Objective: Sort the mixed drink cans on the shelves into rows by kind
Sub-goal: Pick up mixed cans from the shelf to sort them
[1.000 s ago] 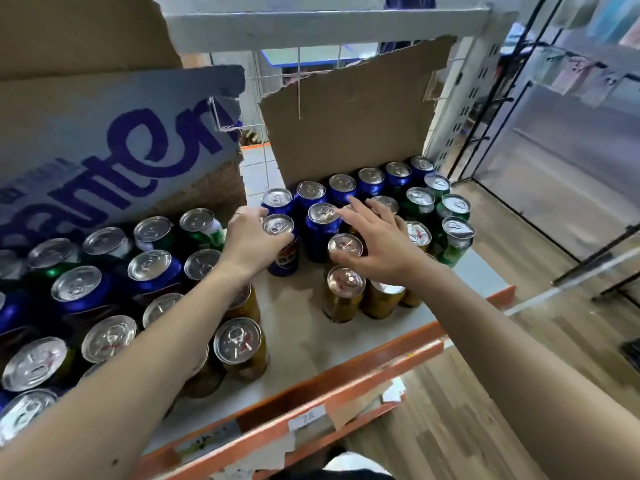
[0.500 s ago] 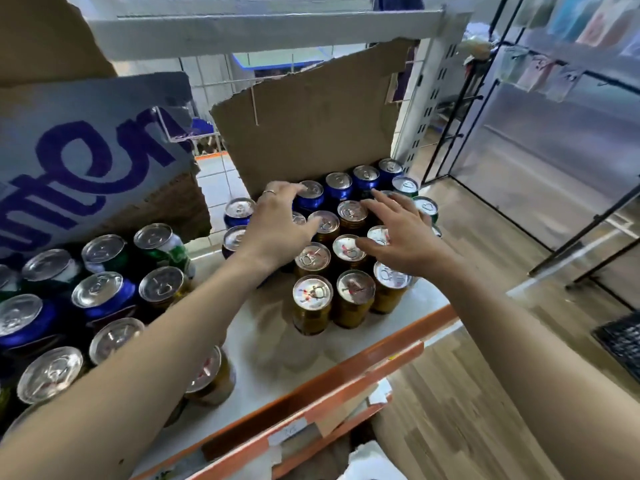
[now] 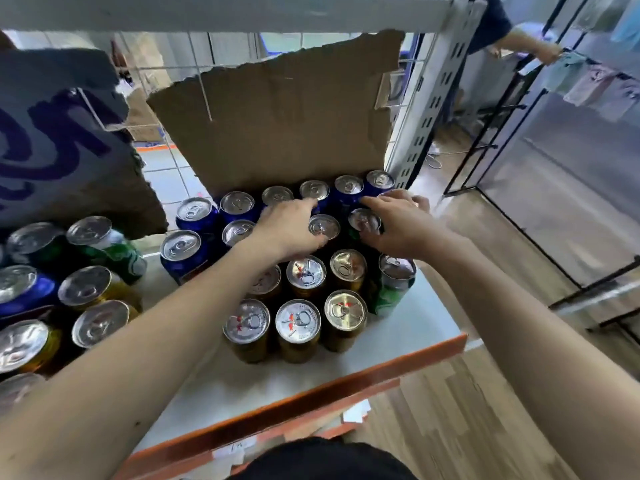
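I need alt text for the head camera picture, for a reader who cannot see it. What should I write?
A person's left hand and right hand reach among drink cans on a white shelf. Gold cans stand in front, blue cans behind, against torn cardboard; mixed cans crowd the left.

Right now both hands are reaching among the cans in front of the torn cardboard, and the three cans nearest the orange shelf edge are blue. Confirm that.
Wrong on colour. The head view shows the three cans nearest the orange shelf edge are gold, not blue. The left hand and right hand do reach among the cans before the torn cardboard.
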{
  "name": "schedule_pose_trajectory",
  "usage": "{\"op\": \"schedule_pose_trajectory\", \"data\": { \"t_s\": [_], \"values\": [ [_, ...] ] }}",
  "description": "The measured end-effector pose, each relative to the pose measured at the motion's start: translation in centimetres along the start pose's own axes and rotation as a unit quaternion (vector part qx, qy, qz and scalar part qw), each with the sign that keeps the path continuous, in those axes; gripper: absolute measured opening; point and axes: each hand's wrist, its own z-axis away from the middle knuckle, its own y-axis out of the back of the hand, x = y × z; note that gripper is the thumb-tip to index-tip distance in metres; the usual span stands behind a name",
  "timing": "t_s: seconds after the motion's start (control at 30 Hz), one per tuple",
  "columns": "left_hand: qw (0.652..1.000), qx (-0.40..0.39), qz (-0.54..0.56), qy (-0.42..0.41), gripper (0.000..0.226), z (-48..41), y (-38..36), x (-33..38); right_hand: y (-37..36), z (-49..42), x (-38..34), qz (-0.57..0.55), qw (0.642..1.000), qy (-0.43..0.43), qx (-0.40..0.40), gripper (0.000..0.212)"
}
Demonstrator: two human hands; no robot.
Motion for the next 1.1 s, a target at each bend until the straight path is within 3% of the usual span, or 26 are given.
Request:
{"op": "schedule_pose_trajectory", "data": {
  "t_s": [0.2, 0.43, 0.63, 0.73, 0.87, 0.97, 1.1],
  "values": [
    [0.99, -0.01, -0.142, 0.026, 0.049, -1.0, -1.5, 0.7, -0.9, -2.7, 1.0, 0.049, 0.995, 0.057, -0.059, 0.056],
    [0.994, 0.041, -0.071, 0.069, 0.063, -1.2, -3.6, 1.0, -0.2, -2.8, 1.9, 0.057, 0.991, 0.112, -0.036, 0.061],
    [0.989, 0.103, 0.057, 0.086, 0.062, -0.3, -2.3, 1.3, 1.5, -2.3, 3.5, -0.122, 0.985, 0.117, 0.015, 0.086],
    [0.976, 0.144, 0.139, 0.08, 0.063, 0.5, 0.3, 1.5, 2.8, -2.6, 4.1, -0.289, 0.952, 0.1, 0.022, 0.097],
    [0.93, 0.18, 0.311, 0.079, 0.052, 1.8, 4.1, 1.0, 5.9, -1.9, 3.7, -0.429, 0.893, 0.125, 0.056, 0.068],
    [0.866, 0.195, 0.451, 0.09, 0.062, 2.9, 6.2, 0.0, 7.1, -1.5, 2.8, -0.54, 0.827, 0.146, 0.058, 0.065],
    [0.788, 0.221, 0.569, 0.085, 0.061, 5.2, 7.1, -0.9, 6.6, -1.7, 0.9, -0.602, 0.779, 0.169, 0.045, 0.063]
  ]
}}
